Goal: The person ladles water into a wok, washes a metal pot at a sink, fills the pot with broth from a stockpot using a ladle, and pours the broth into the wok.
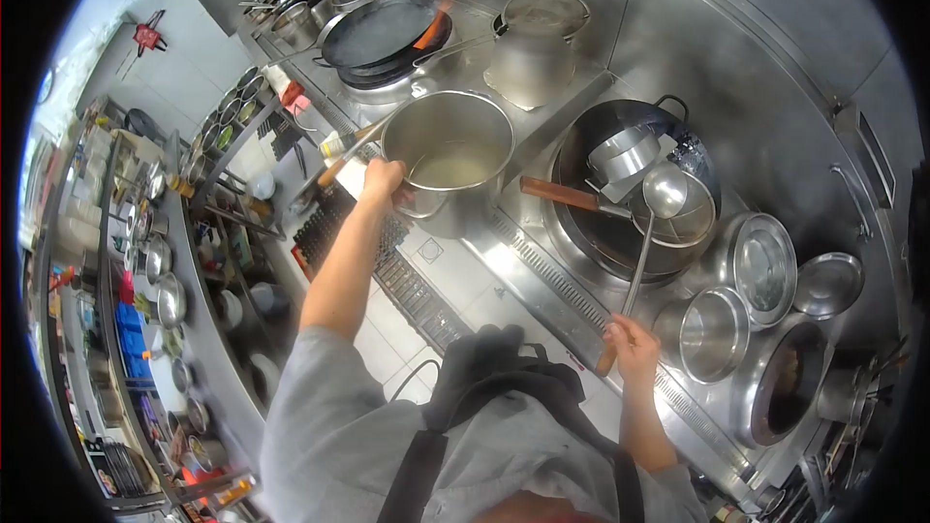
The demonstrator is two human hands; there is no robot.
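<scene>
My left hand [386, 182] is closed at the near rim and handle of a deep steel pot [455, 203], which holds some cloudy liquid. On the right, my right hand [632, 341] is wrapped round the lower handle of a long ladle [665, 190]. The ladle's bowl lies over a round strainer [683, 223] in a large dark wok [591, 232]. Beside the bowl sits a steel container [623, 155]. A wooden handle [559, 194] sticks out over the wok's left edge.
Behind stand a dark pan [380, 29] and a pot topped by a strainer [531, 63]. Steel pots [715, 334], a lid-like dish [765, 269] and a second wok [787, 383] stand at right. Shelves [199, 281] with bowls run down the left, beside a floor grate [417, 300].
</scene>
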